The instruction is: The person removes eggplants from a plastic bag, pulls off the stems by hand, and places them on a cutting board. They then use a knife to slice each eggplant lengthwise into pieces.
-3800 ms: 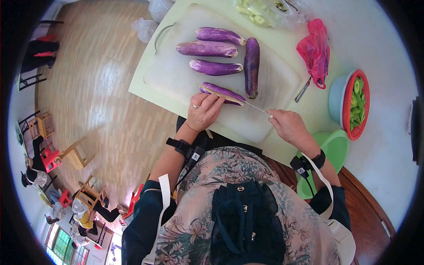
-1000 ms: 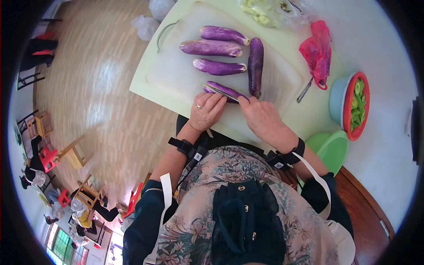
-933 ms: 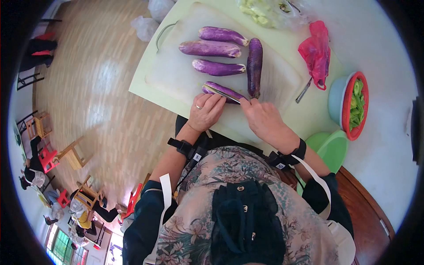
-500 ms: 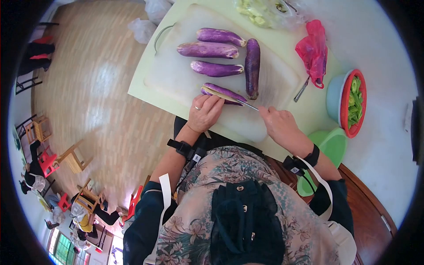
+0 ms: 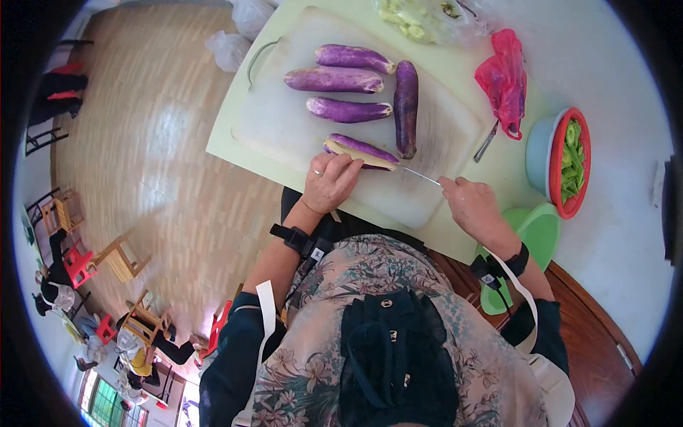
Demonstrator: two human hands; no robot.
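On the white cutting board (image 5: 267,117), a purple eggplant (image 5: 377,149) lies split lengthwise, its pale flesh showing. My left hand (image 5: 331,183) presses its fingers on the near side of this eggplant, closed over it. A thin-bladed knife (image 5: 421,175) is in my right hand (image 5: 475,206), its fingers wrapped round the handle, which they hide. The blade's tip is at the right end of the cut eggplant. Farther up the board, three whole eggplants (image 5: 348,110) lie crosswise, and a darker eggplant (image 5: 406,107) lies lengthwise at their right.
Right of the board are a pink plastic bag (image 5: 504,82), a metal utensil (image 5: 486,142) and a red basket (image 5: 585,171) of green vegetable pieces in a blue basin. A green basin (image 5: 541,235) is beside my right arm. A clear bag (image 5: 441,21) sits at the back; people are seated lower left.
My right hand has drawn the knife to the right, so more of its blade shows outside the eggplant. The left hand stays in place on the eggplant.
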